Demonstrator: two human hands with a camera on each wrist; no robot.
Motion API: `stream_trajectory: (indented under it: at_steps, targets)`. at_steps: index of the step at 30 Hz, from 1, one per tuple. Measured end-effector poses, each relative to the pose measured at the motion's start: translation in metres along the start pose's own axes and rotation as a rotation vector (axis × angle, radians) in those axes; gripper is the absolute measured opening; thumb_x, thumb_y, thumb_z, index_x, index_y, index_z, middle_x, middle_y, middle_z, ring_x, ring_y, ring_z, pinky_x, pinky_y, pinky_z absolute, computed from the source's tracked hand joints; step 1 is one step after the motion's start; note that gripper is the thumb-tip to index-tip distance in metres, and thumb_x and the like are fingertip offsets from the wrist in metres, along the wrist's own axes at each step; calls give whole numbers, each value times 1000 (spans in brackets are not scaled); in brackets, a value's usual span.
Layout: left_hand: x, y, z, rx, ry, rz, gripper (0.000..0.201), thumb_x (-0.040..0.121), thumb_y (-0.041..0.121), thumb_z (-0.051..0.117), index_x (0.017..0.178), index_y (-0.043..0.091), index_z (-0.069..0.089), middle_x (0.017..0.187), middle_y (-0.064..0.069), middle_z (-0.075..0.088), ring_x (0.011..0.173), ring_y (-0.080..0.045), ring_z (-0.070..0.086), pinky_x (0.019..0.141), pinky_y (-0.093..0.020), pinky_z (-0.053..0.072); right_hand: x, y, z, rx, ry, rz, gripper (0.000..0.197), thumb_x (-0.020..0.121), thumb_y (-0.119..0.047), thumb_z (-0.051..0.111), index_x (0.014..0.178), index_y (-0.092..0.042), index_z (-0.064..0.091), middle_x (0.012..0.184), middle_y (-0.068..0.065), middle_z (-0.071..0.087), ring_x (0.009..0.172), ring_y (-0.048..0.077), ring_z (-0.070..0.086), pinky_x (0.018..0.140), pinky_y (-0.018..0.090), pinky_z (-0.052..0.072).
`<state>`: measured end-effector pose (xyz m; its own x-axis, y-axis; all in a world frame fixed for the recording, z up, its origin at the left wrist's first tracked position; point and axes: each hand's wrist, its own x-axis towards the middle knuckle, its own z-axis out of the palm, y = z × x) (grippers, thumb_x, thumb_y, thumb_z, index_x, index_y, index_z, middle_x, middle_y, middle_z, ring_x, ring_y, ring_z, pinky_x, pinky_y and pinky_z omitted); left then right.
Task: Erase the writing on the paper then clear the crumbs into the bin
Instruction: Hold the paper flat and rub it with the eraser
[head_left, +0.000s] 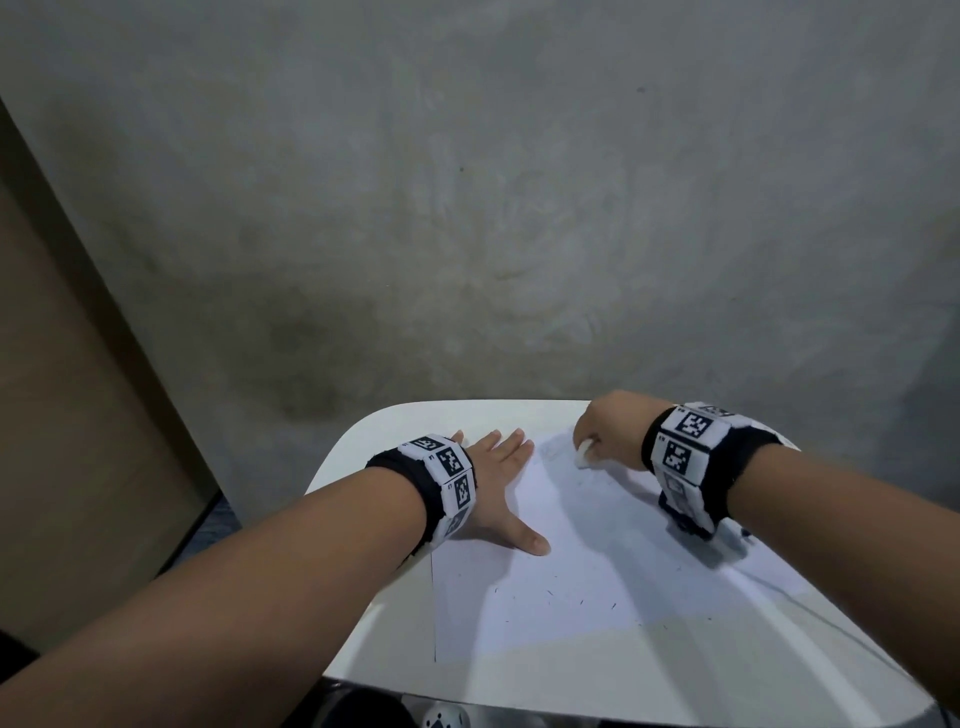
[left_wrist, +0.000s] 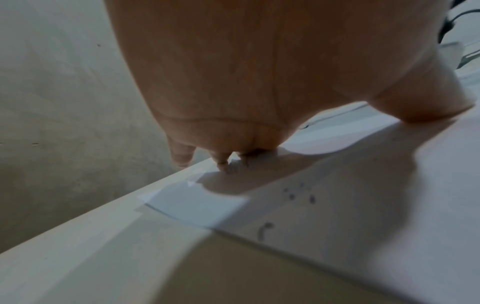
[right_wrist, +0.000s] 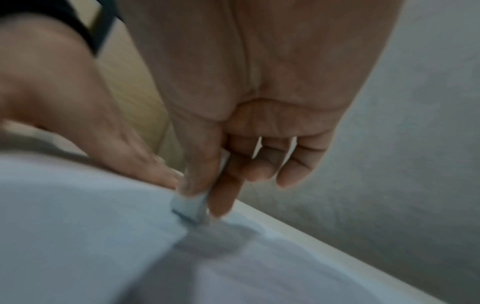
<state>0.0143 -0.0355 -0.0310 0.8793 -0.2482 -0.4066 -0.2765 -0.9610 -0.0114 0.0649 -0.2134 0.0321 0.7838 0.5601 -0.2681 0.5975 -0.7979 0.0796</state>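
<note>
A white sheet of paper lies on a small white table. My left hand lies flat on the sheet's left edge, fingers straight and thumb spread, pressing it down. My right hand pinches a small white eraser between thumb and forefinger and holds it against the paper's far part. In the right wrist view the eraser touches the sheet over a grey smudge. Several dark crumbs lie scattered on the near half. Faint pencil marks show near the left hand.
A rough grey wall stands right behind the table. A brown panel runs along the left. Thin cables trail over the table's right side. No bin is in view.
</note>
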Motion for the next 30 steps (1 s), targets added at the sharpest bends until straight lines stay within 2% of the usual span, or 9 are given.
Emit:
stream_trajectory:
  at_steps: [3, 7, 10, 12, 15, 18, 22, 26, 30]
  targets:
    - [1, -2, -1, 5, -16, 1, 122, 74, 86, 50, 155, 25, -18, 162, 8, -23, 151, -15, -15, 121, -51, -6, -3, -12, 6, 63, -75, -123, 14, 79, -14, 59, 79, -24, 69, 72, -4, 59, 71, 17, 48, 65, 24, 40]
    - [1, -1, -1, 2, -15, -2, 122, 75, 85, 51, 156, 24, -18, 163, 9, -23, 151, -15, -15, 121, -51, -7, 2, 4, 0, 46, 16, 28, 7, 73, -5, 53, 76, -5, 59, 67, 10, 44, 68, 22, 32, 52, 23, 24]
    - [0, 0, -1, 6, -20, -3, 122, 75, 85, 50, 155, 25, -18, 162, 8, -24, 151, -15, -15, 121, -51, -7, -2, -11, 9, 44, -48, -81, 15, 78, -14, 59, 85, -17, 71, 78, 3, 65, 71, 20, 49, 63, 28, 44]
    - [0, 0, -2, 8, -20, -4, 122, 75, 85, 50, 155, 25, -19, 162, 8, -23, 151, -15, -15, 121, -51, -7, -1, -7, 5, 88, -79, -67, 12, 79, -14, 60, 79, -20, 70, 70, -2, 59, 71, 21, 49, 66, 27, 46]
    - [-1, 0, -3, 8, -19, -4, 122, 75, 85, 50, 155, 25, -18, 163, 9, -23, 151, -15, -15, 121, -51, -7, 3, 5, 1, 40, -19, 51, 20, 71, -5, 51, 56, -18, 45, 60, 4, 36, 71, 24, 31, 52, 24, 23]
    - [-1, 0, -2, 2, -22, -8, 122, 75, 85, 51, 155, 25, -18, 162, 9, -23, 151, -14, -15, 121, -50, -7, 1, -8, 7, 28, -76, 13, 12, 74, -12, 56, 70, -16, 66, 74, 10, 62, 68, 24, 43, 60, 24, 35]
    - [-1, 1, -4, 11, -21, -8, 122, 75, 84, 51, 155, 24, -18, 163, 8, -23, 151, -15, -14, 121, -52, -6, 12, -2, 2, -5, -51, 93, 10, 71, -13, 53, 63, -18, 53, 68, 6, 50, 67, 25, 42, 61, 28, 37]
    - [-3, 2, -4, 21, -20, -12, 120, 76, 84, 50, 156, 24, -17, 163, 8, -22, 151, -16, -14, 121, -51, -6, 17, -26, 7, -145, -55, 74, 8, 82, -18, 59, 77, -13, 61, 76, 4, 60, 74, 27, 56, 56, 23, 39]
    - [-3, 3, -6, 30, -24, -9, 120, 76, 85, 49, 156, 25, -18, 163, 8, -23, 151, -16, -14, 121, -52, -6, 18, -20, 2, -165, -33, 147, 26, 82, -17, 60, 61, -11, 47, 62, 0, 49, 70, 27, 52, 59, 23, 42]
